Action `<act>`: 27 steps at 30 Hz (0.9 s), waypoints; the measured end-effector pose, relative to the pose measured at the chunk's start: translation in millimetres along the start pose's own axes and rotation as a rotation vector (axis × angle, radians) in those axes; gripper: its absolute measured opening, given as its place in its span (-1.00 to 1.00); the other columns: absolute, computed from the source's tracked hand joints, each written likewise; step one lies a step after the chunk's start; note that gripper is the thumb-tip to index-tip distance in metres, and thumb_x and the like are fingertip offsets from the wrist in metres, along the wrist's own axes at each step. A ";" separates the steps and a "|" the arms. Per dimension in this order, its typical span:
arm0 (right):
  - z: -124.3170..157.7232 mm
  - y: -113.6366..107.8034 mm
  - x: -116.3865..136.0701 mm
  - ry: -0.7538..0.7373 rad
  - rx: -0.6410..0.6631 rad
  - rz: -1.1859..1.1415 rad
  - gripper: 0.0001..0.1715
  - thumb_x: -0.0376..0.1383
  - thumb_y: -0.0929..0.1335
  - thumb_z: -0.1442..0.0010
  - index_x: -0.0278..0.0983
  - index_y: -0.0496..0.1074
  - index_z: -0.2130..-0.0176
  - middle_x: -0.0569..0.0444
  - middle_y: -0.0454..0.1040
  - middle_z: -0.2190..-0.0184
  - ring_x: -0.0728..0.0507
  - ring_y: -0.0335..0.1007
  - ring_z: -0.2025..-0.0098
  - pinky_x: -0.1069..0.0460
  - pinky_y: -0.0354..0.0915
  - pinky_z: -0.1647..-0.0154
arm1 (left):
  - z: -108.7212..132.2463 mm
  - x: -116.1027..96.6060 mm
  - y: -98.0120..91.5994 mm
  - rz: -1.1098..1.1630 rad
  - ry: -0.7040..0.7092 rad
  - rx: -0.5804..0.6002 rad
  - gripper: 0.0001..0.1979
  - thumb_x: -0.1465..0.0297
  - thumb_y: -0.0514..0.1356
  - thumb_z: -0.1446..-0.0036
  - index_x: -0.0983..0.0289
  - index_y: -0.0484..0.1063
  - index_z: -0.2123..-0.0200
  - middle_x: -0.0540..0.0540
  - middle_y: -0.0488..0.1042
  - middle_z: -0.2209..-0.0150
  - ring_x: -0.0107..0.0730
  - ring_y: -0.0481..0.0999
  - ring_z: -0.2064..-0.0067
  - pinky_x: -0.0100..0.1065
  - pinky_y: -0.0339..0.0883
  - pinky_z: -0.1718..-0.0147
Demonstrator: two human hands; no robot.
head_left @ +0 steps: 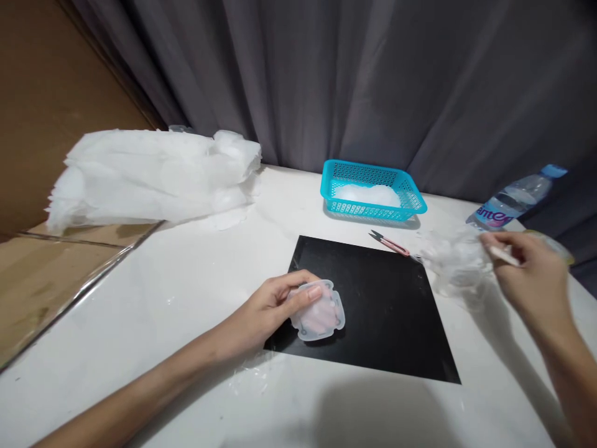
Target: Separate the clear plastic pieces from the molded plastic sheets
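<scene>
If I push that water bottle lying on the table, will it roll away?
Probably, yes. The water bottle lies on its side on the smooth white table, and its round body looks apt to roll. It seems mostly clear plastic, so likely light and a bit squashy. How full it is cannot be told, so its weight is a guess.

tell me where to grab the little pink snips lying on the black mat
Take the pink snips by the pink handle end, which points right toward the right hand, coming from above. They lie flat on the black mat near its far edge, with the dark pointed blades aimed left toward the blue basket, so fingers pinching across the handle's narrow sides should stay clear of the tips.
</scene>
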State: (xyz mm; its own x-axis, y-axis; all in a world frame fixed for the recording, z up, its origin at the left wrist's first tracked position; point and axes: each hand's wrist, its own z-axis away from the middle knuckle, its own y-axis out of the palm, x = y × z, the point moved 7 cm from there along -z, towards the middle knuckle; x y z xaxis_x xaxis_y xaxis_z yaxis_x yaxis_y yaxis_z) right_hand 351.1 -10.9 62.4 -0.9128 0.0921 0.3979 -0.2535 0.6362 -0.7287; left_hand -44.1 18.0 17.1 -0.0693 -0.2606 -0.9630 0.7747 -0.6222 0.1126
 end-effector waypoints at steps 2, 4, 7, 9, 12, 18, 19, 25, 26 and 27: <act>-7.4 -8.7 -31.1 0.075 0.014 0.171 -0.68 0.00 0.35 -0.29 -0.14 0.55 0.21 -0.19 0.43 0.33 -0.38 0.34 0.24 -0.22 0.14 0.34 | 0.1 -1.1 2.1 0.012 -0.003 0.009 -0.70 0.16 0.22 -0.39 0.28 0.57 0.15 0.12 0.64 0.26 -0.33 0.61 0.23 -0.38 0.42 0.22; -7.1 -15.8 -41.3 0.097 -0.053 0.253 -0.63 -0.02 0.34 -0.29 -0.15 0.54 0.05 -0.28 0.38 0.24 -0.55 0.29 -0.01 -0.26 0.16 0.29 | 0.0 -1.8 4.7 0.036 -0.017 0.012 -0.69 0.15 0.21 -0.39 0.29 0.55 0.14 0.13 0.64 0.25 -0.31 0.62 0.23 -0.36 0.44 0.21; 1.6 -8.4 -15.2 -0.002 -0.097 0.235 -0.54 -0.05 0.30 -0.36 -0.24 0.48 -0.10 -0.33 0.34 0.10 -0.57 0.21 -0.15 -0.30 0.21 0.11 | -0.4 -1.2 8.2 0.111 -0.047 0.006 -0.69 0.15 0.19 -0.40 0.28 0.53 0.10 0.16 0.65 0.20 -0.23 0.66 0.16 -0.30 0.48 0.15; 10.9 6.5 15.7 -0.087 -0.053 0.178 -0.53 -0.02 0.30 -0.37 -0.28 0.50 -0.04 -0.28 0.37 0.12 -0.48 0.29 -0.03 -0.28 0.24 0.07 | -1.0 0.2 11.2 0.198 -0.059 0.022 -0.70 0.16 0.18 -0.42 0.26 0.51 0.05 0.19 0.67 0.13 -0.16 0.69 0.10 -0.24 0.50 0.09; 32.2 33.5 65.4 -0.224 0.104 0.008 -0.58 -0.01 0.28 -0.40 -0.25 0.52 0.03 -0.16 0.42 0.15 -0.36 0.33 0.08 -0.23 0.28 0.07 | -2.5 2.9 15.1 0.316 -0.062 0.063 -0.71 0.19 0.15 -0.44 0.26 0.50 -0.01 0.24 0.66 0.02 -0.05 0.70 0.03 -0.16 0.52 0.02; 90.1 55.2 148.4 -0.391 0.387 -0.401 -0.80 -0.19 0.39 -0.38 -0.23 0.48 0.05 -0.02 0.48 0.19 -0.20 0.34 0.12 -0.09 0.31 0.11 | -5.7 8.4 19.0 0.434 -0.059 0.084 -0.67 0.23 0.12 -0.46 0.35 0.54 0.01 0.31 0.67 0.05 -0.02 0.70 0.03 -0.16 0.54 0.00; 98.0 55.8 159.6 -0.419 0.427 -0.459 -0.79 -0.20 0.42 -0.36 -0.24 0.48 0.05 -0.01 0.49 0.21 -0.19 0.34 0.15 -0.07 0.30 0.14 | -5.8 8.3 19.7 0.449 -0.050 0.087 -0.68 0.24 0.12 -0.46 0.36 0.55 0.03 0.31 0.67 0.05 -0.06 0.70 0.03 -0.20 0.54 0.02; 108.6 46.3 183.7 -0.486 0.321 -0.648 -0.88 -0.48 0.38 -0.34 -0.30 0.48 0.14 0.06 0.47 0.39 -0.09 0.27 0.35 -0.03 0.21 0.29 | -5.5 10.6 22.9 0.473 -0.072 0.110 -0.66 0.23 0.10 -0.47 0.34 0.58 0.02 0.28 0.68 0.11 -0.13 0.71 0.08 -0.26 0.57 0.08; 108.0 45.5 182.9 -0.488 0.305 -0.665 -0.85 -0.51 0.38 -0.33 -0.30 0.47 0.14 0.06 0.48 0.39 -0.08 0.27 0.36 -0.03 0.21 0.29 | -5.4 11.7 23.6 0.469 -0.092 0.121 -0.63 0.21 0.09 -0.47 0.35 0.58 0.01 0.30 0.68 0.11 -0.08 0.71 0.08 -0.20 0.58 0.07; 107.7 45.4 181.6 -0.485 0.300 -0.674 -0.83 -0.53 0.37 -0.33 -0.30 0.47 0.13 0.05 0.50 0.37 -0.08 0.26 0.36 -0.03 0.21 0.29 | -5.3 12.6 23.9 0.466 -0.108 0.128 -0.61 0.18 0.09 -0.47 0.35 0.58 0.00 0.33 0.68 0.10 -0.05 0.71 0.08 -0.16 0.58 0.07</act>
State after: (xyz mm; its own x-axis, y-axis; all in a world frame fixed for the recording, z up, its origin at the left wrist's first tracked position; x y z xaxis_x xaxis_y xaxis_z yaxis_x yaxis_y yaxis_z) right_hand 139.4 -47.7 41.6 -0.5571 -0.6087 0.5649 -0.7979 0.2038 -0.5672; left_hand -23.1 3.8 6.3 0.1957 -0.6034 -0.7730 0.6561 -0.5053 0.5605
